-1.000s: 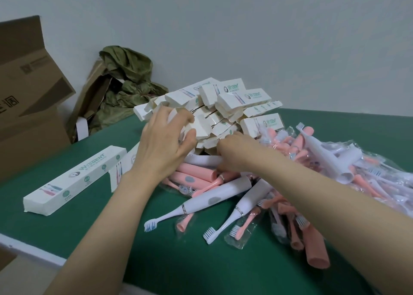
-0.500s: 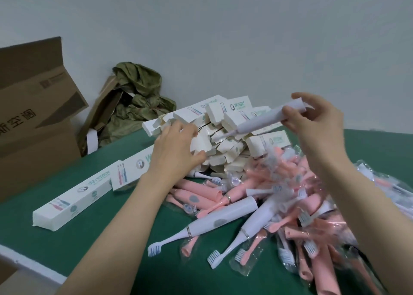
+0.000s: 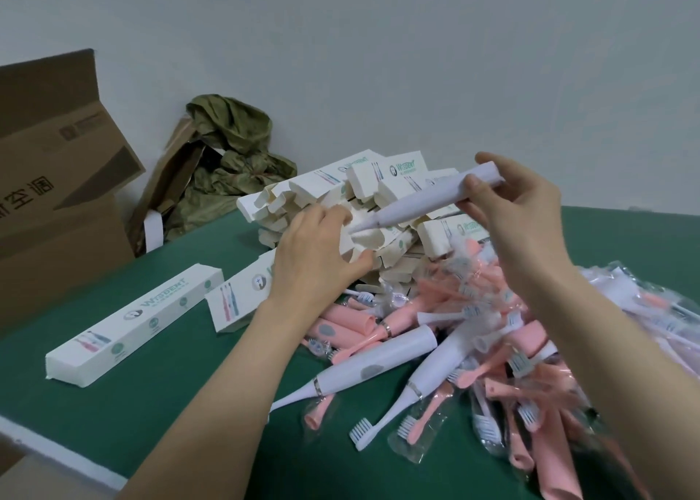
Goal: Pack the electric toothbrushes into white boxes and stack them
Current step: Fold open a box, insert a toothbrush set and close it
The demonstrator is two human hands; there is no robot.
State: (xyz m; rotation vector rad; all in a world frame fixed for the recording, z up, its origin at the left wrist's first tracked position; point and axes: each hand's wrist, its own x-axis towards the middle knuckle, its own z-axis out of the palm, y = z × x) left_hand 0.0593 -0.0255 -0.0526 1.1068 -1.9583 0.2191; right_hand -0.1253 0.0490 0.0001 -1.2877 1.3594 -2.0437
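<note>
holding a white toothbrush (image 3: 424,200) in the air: your right hand (image 3: 519,211) pinches its thick end between thumb and fingertips, above the heap of boxes (image 3: 394,181). the brush is tilted, thick end up and right, thin tip down and left, ending just beside your left fingers. cannot tell whether the tip touches anything.

your left hand (image 3: 314,264) reaches into the near side of the heap. fingers above and thumb below curl round the end of an open box (image 3: 360,242).

the heap sits toward the back of the green table (image 3: 151,405), open flaps facing you. loose toothbrushes (image 3: 473,333), pink and white, many in clear wrappers, spread from the heap's foot to the right and forward under your right forearm.

left of your left arm lie two closed boxes. the long box (image 3: 136,321) lies flat, well apart from the heap. the second box (image 3: 242,295) is partly hidden behind your left wrist. bare green surface lies between the long box and the table's pale front edge (image 3: 57,450).

a cardboard carton (image 3: 57,196) stands at the left side. a crumpled green bag (image 3: 227,158) is at the back, against the wall.
</note>
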